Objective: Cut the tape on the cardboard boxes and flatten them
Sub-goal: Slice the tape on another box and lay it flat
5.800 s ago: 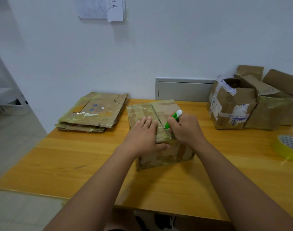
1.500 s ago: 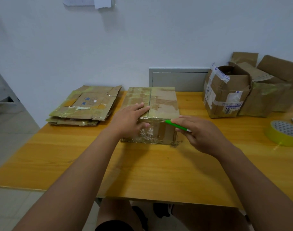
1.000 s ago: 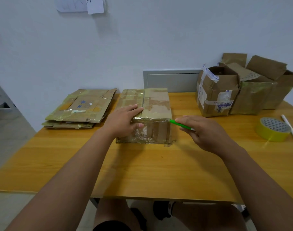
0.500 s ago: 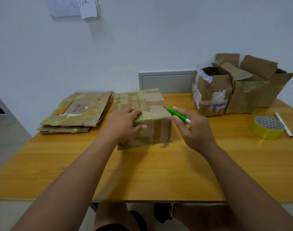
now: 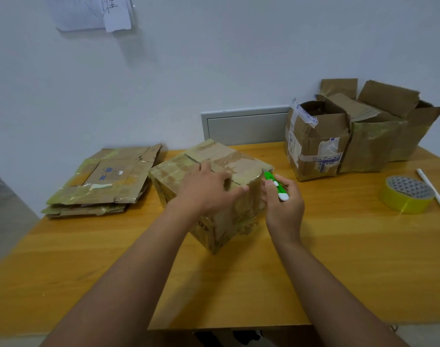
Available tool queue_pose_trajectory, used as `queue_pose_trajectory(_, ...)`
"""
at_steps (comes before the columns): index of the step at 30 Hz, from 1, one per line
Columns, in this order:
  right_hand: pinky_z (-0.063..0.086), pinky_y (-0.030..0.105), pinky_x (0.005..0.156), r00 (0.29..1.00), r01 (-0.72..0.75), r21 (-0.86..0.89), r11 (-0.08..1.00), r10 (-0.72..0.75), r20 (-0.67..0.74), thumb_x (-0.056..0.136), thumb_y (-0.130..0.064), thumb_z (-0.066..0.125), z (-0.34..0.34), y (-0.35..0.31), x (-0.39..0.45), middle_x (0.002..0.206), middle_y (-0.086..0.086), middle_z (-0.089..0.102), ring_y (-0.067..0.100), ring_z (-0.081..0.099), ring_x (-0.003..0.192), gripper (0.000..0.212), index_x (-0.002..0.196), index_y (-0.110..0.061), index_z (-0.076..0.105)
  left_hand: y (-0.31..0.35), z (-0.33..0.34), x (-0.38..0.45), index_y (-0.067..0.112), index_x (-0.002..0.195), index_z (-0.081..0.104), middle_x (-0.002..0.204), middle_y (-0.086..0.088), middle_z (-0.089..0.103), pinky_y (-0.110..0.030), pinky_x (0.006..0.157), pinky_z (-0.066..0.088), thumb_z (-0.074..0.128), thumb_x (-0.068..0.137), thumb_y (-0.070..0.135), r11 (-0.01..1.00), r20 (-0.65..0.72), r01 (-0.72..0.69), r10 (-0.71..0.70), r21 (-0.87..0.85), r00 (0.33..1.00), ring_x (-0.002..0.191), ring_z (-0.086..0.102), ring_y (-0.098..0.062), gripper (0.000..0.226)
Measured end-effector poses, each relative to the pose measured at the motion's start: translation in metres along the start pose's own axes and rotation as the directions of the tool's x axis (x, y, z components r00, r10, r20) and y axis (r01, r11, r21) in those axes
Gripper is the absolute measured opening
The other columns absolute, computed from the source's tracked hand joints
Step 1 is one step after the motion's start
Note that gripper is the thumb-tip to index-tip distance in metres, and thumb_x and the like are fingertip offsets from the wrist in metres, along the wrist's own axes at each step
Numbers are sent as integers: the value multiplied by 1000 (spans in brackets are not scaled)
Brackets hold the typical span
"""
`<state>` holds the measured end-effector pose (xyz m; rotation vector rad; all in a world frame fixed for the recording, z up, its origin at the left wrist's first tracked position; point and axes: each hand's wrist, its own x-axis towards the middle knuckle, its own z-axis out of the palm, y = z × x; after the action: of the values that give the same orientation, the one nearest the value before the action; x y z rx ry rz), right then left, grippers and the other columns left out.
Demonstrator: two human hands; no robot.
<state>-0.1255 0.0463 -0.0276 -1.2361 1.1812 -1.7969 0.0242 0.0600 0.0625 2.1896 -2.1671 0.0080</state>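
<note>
Now the taped box (image 5: 211, 171) sits mid-table, turned corner-on; the left hand (image 5: 206, 189) lies spread on top, the right hand (image 5: 284, 204) grips a green cutter (image 5: 274, 184) at its far right corner. Best press down firmly and draw the blade shallow along the edge tape. One flattened stack (image 5: 101, 181) lies left; about three open boxes (image 5: 316, 144) stand right.

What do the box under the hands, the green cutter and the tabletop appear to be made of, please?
Box: brown corrugated cardboard, matte, creased, covered in glossy clear and tan tape that catches glare.
Green cutter in the right hand: probably moulded plastic, smooth bright green with white parts.
Table: wood or wood-look laminate, honey-coloured grain with a soft sheen; which one is unclear.
</note>
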Motion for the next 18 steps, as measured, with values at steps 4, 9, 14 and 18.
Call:
queue_pose_trajectory(4, 60, 44, 76, 999, -23, 20, 1000, 22, 23, 95, -35, 59, 2, 9, 11, 101, 0, 70, 16, 70, 89, 10, 103, -40, 58, -16, -1, 11, 33, 136, 57, 132, -2, 42, -40, 113, 24, 48, 93, 62, 965, -41, -180, 175, -191, 984, 133, 30, -23, 53)
queue_pose_trajectory(9, 59, 36, 81, 994, -112, 57, 992, 111, 24, 96, -33, 57, -2, 13, 46, 114, 4, 68, 14, 70, 96, 11, 105, -40, 57, -2, 0, 34, 16, 136, 59, 149, 8, 46, -30, 111, 31, 48, 102, 37, 920, 8, -303, 315, -250, 949, 134, 43, -15, 41)
queue_pose_trajectory(14, 58, 36, 76, 998, -29, -77, 997, 33, 54, 94, -36, 57, -9, 0, 51, 100, -12, 66, 1, 64, 88, 16, 110, -37, 59, 11, 0, 51, 24, 115, 70, 125, 5, 65, -41, 100, 44, 57, 97, 32, 929, -84, -321, 310, -183, 947, 117, 54, -22, 24)
queue_pose_trajectory(18, 48, 26, 54, 938, 343, -213, 915, -320, 135, 99, -18, 54, -10, -16, 26, 83, -13, 63, 9, 60, 69, 22, 119, -15, 61, 4, -4, 63, 30, 130, 59, 135, 4, 54, -39, 105, 39, 60, 94, 47, 928, 16, -330, 338, -175, 941, 124, 47, -23, 40)
